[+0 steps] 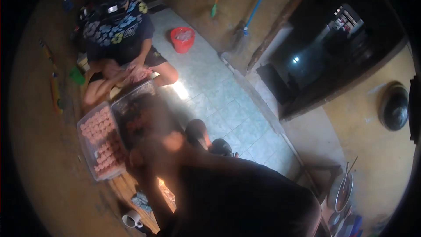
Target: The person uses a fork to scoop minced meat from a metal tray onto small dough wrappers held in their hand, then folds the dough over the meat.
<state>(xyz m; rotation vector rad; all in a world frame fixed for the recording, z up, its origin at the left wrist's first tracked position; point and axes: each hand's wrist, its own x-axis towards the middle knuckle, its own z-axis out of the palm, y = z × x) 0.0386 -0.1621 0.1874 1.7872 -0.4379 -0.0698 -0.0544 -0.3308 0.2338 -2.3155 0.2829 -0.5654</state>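
My left hand (pixel 135 158) is in shadow beside the near right edge of a clear plastic container (pixel 86 151) holding rows of pink, raw-looking meat balls (pixel 98 125). My right hand (pixel 172 142), blurred, is close to it, over the near end of a second plastic container (pixel 119 123) with dark contents and some reddish pieces. Shadow and blur hide the fingers of both hands, so what they hold cannot be told. Across from me a seated person has both hands on pink, meat-like stuff (pixel 139 73) at the far edge of the second container.
A red bucket (pixel 183 44) with whitish contents stands on the tiled floor. A white mug (pixel 131 219) and a grey-blue cloth (pixel 142 200) lie near me on the wooden surface (pixel 123 187). A green container (pixel 77 75) is at left. A broom (pixel 246 30) leans by the doorway; pots are at lower right.
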